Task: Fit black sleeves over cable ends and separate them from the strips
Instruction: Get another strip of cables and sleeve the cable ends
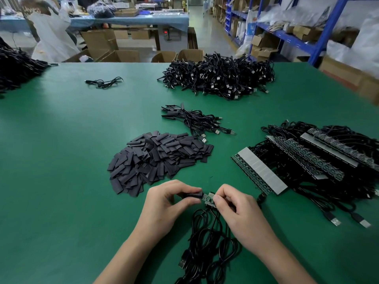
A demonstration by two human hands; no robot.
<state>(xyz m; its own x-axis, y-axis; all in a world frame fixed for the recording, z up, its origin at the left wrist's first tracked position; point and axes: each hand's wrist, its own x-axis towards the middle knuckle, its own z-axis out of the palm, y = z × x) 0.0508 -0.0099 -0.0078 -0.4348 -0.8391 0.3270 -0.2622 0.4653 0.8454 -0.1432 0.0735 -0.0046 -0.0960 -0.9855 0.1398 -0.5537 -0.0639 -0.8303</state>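
Black sleeve (192, 196) sits pinched in the left grip (170, 203), right grip (235, 208) pinching the board strip (209, 198).

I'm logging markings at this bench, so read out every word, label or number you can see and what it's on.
No text can be read.
Red display in the background: digits too blurred.
Circuit strips: markings too small.
White bag with blue print: blurred.

Beyond the green desk (82, 140), open cardboard boxes (121, 55) stand on the floor (207, 33). Blue shelving (291, 37) on the right holds cartons (305, 31) and bags (287, 14); a person in white (51, 35) is far left.
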